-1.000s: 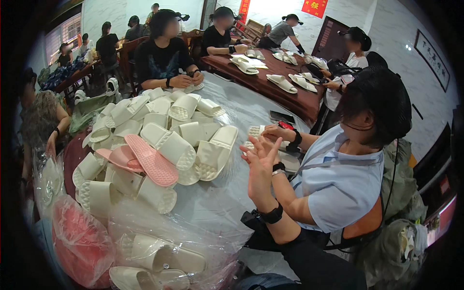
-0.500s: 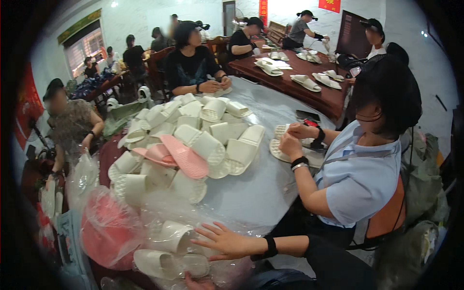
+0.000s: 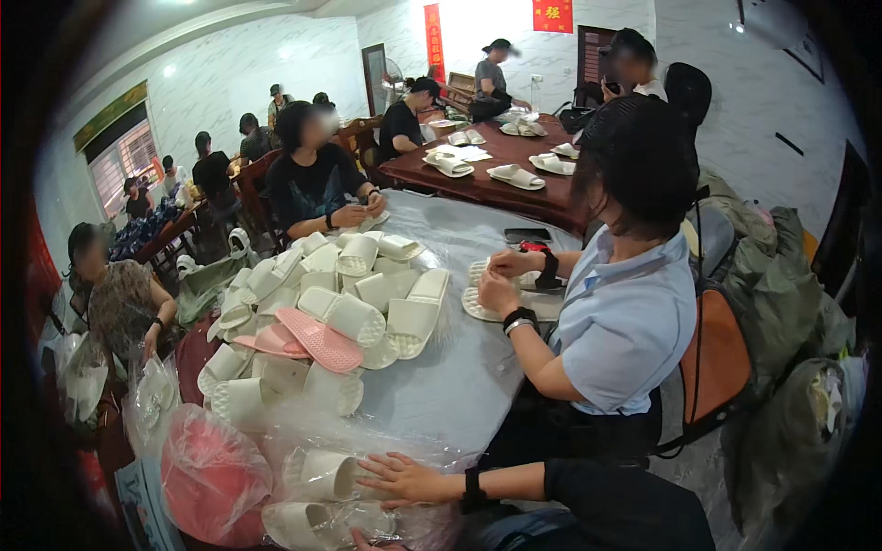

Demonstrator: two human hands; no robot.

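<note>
white slippers (image 3: 326, 476), pointing left, long axes crosswise; right hand (image 3: 411, 478) spread on top; left hand (image 3: 372, 542), grip unclear.

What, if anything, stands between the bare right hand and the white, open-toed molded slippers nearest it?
Crinkled, transparent plastic film appears to lie over the slippers, between them and the right hand. Contact beneath the palm is hidden.

Two pink slippers (image 3: 323, 343) lie toward eight o'clock, two plastic-covered white slippers (image 3: 326, 475) toward seven. One black phone (image 3: 528, 235) lies toward two.
</note>
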